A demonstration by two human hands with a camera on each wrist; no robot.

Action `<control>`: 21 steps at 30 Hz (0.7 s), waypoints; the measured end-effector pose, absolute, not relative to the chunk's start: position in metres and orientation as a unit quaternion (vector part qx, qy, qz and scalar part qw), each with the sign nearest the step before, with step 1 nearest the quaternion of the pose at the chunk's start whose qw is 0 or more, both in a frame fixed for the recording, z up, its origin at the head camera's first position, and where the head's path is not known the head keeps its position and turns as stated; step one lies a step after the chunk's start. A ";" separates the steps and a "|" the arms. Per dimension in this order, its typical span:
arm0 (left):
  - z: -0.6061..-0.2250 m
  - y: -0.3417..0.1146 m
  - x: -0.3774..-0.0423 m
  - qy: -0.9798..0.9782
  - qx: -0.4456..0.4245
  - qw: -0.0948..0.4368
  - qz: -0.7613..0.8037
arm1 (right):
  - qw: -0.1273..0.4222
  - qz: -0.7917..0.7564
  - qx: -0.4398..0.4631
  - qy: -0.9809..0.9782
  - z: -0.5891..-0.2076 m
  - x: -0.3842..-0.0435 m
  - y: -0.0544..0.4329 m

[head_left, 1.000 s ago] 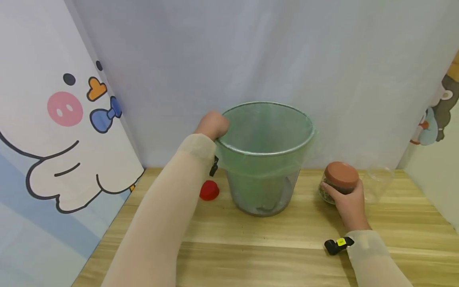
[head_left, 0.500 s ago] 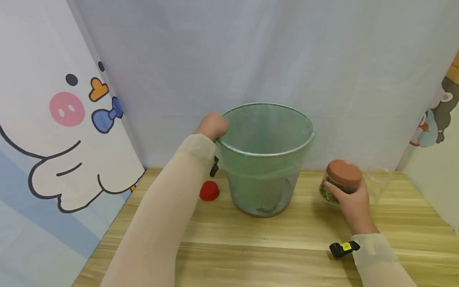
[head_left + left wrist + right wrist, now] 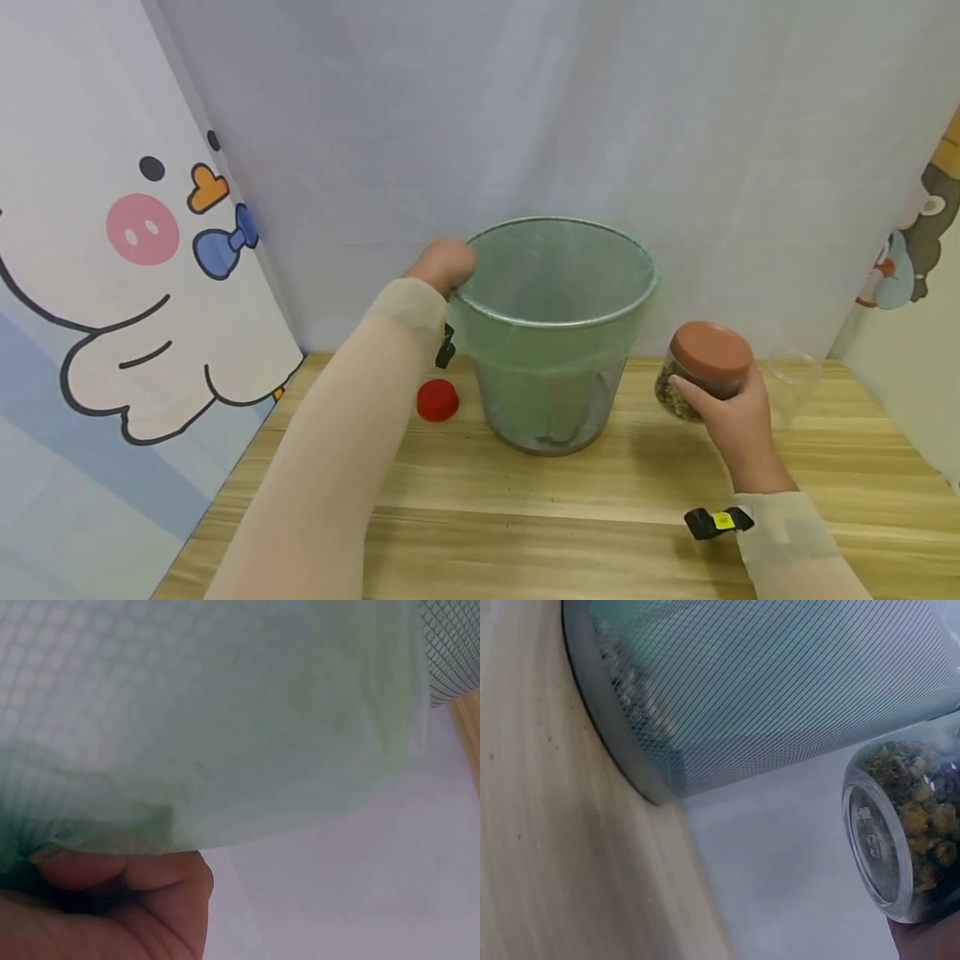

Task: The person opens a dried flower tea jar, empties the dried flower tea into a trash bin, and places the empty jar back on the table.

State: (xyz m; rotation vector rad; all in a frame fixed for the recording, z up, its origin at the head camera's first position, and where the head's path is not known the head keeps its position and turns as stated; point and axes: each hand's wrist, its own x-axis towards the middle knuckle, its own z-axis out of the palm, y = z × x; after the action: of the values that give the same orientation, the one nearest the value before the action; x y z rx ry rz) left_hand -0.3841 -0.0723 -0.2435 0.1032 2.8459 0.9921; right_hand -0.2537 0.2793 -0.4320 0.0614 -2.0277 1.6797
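Above the table, beside the bin, your right hand, curled around the jar, had raised it slightly, which made it free for moving, while your left hand pinched the bag.

You face a small screened-off booth: a smooth pale grey fabric curtain on the far side, a white-and-blue cartoon-printed panel left, a pale cartoon-decorated wall right, enclosing your yellow-brown wood-grain tabletop.
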 end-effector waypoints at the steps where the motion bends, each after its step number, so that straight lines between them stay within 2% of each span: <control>1: -0.244 -0.072 -0.385 0.941 0.034 0.066 0.330 | 0.252 0.618 0.027 -0.744 -0.429 -0.253 0.278; 21: -0.242 -0.070 -0.385 0.939 0.020 0.072 0.335 | 0.254 0.653 0.129 -0.702 -0.386 -0.225 0.257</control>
State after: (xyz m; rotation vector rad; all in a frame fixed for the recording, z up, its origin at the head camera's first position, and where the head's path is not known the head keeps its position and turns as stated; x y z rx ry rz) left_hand -0.3851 -0.0705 -0.2418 0.0597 2.8226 1.0075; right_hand -0.2255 0.2567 -0.3859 0.3514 -1.9066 1.7751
